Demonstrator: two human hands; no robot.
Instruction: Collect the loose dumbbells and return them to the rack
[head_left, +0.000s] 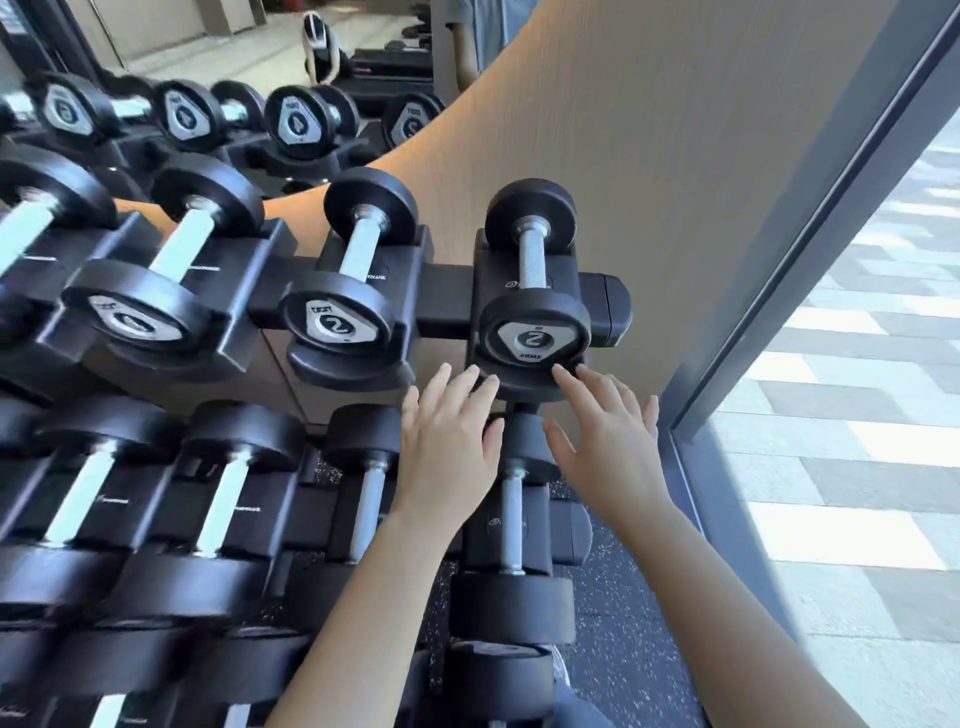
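Observation:
A small black dumbbell marked 2 (534, 291) lies in the rightmost cradle of the top row of the black rack (452, 288). Another dumbbell marked 2 (349, 291) lies in the cradle to its left. My left hand (447, 441) and my right hand (605, 441) hover just below the rightmost dumbbell's front head, fingers straight and spread, holding nothing. The fingertips of both hands reach the front lip of that cradle. Between my hands, a dumbbell (514, 525) rests in the lower row.
Larger dumbbells (156, 270) fill the rack to the left on both rows. A mirror (234, 104) behind the rack reflects them. A wooden wall panel (675, 156) and a window frame (810, 249) stand close on the right. Speckled rubber flooring (623, 649) lies below.

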